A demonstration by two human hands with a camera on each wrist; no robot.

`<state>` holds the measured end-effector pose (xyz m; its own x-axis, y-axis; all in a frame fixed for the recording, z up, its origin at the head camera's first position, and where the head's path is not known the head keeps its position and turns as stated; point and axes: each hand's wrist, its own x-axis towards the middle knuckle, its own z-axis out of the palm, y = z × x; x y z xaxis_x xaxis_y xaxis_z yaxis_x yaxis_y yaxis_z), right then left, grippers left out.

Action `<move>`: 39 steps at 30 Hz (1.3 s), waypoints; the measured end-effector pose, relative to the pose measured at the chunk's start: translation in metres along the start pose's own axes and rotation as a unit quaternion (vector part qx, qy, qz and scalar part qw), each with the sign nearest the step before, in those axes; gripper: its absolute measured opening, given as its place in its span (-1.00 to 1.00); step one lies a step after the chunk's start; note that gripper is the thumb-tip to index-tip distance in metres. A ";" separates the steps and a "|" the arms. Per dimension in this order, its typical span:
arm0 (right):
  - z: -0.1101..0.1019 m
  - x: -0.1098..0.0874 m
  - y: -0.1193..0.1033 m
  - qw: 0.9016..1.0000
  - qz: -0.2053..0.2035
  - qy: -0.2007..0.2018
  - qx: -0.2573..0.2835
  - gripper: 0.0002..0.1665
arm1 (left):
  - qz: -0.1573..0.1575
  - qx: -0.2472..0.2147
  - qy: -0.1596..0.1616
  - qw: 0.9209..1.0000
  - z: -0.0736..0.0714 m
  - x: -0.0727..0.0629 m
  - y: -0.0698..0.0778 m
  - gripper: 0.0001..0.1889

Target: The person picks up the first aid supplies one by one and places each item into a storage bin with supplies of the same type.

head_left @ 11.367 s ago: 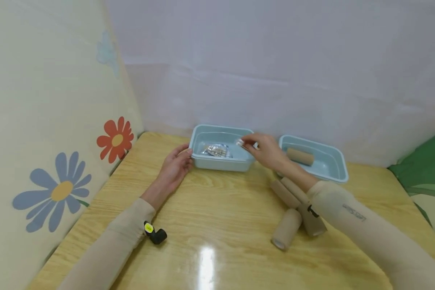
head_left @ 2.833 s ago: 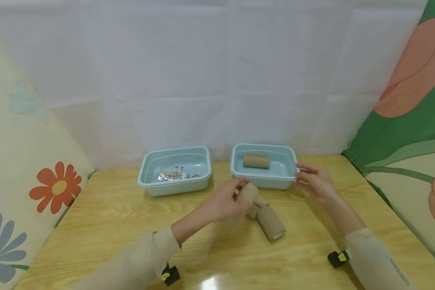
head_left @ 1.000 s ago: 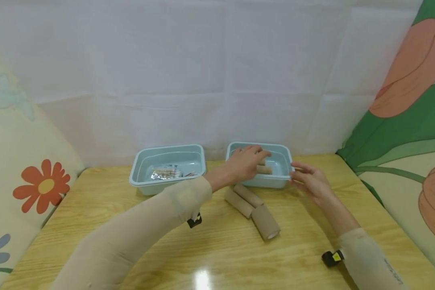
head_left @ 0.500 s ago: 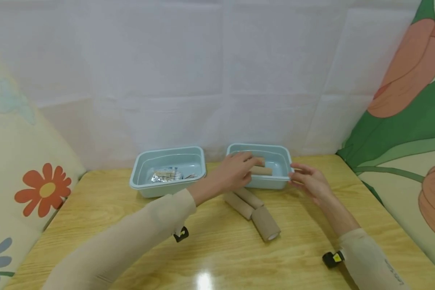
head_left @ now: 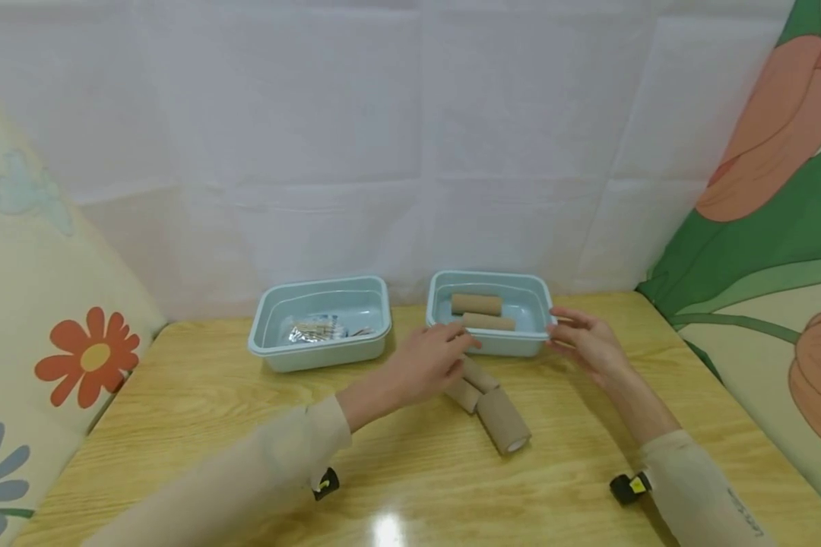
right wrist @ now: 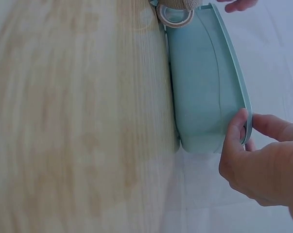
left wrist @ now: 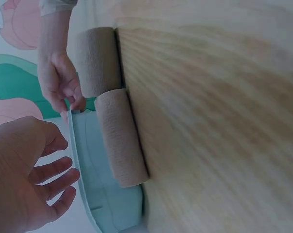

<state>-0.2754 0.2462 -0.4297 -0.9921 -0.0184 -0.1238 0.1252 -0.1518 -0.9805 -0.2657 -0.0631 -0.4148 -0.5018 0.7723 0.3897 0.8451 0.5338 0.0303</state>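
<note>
My left hand [head_left: 427,361] holds nothing, its fingers loosely bent over the loose brown bandage rolls on the table, partly hiding two slimmer ones. A thicker bandage roll [head_left: 502,422] lies at their near end. In the left wrist view the left hand [left wrist: 34,174] hangs beside the blue bin, apart from the rolls. With thumb and fingers my right hand [right wrist: 263,160] pinches the rim at the right end of the right blue bin [right wrist: 199,92]. Inside that bin, a back roll [head_left: 476,305] and a front roll [head_left: 489,322] lie on their sides.
A second blue bin [head_left: 328,355] stands to the left, with a clear packet of thin sticks [head_left: 318,329] inside. Behind both bins hangs a white cloth [head_left: 301,152]. Painted panels flank the wooden table [head_left: 410,471] on either side.
Earlier the right hand held small white-tipped items over the left bin. Since then the left hand has put a second bandage roll into the right bin, let go and drawn back toward the loose rolls.
</note>
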 end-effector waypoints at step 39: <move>0.001 0.005 0.002 1.000 0.007 0.021 0.001 -0.32 | -0.037 0.012 -0.051 0.998 0.033 -0.035 0.000 -0.61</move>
<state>-0.2806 0.2448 -0.4318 -0.9895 0.0209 -0.1430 0.1381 -0.1544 -0.9783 -0.2543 -0.0792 -0.4588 -0.5797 0.7610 0.2913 0.8010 0.5977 0.0326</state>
